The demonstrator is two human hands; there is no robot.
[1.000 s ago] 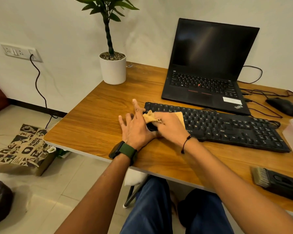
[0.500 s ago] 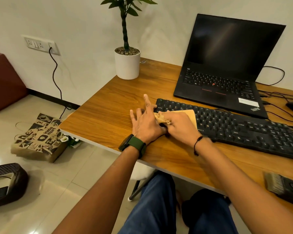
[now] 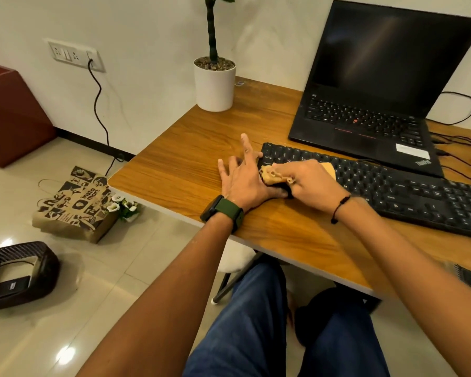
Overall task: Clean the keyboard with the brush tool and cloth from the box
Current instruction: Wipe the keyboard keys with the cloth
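cloth (image 3: 327, 170) gripped by right hand (image 3: 312, 180) | left hand (image 3: 242, 178) flat (fingers spread) at keyboard (image 3: 408, 191) edge

Bare forearms — green-strapped watch (image 3: 222, 212), black cord bracelet (image 3: 340, 208), blue trousers (image 3: 245, 327).

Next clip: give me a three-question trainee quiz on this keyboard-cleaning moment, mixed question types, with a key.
1. True or false: the right hand grips the cloth on the keyboard.
2. Which end of the keyboard is being wiped? A) left end B) right end C) middle
3. Fill in: the left hand lies with fingers ____ on the desk.

Key: 1 true; 2 A; 3 spread.
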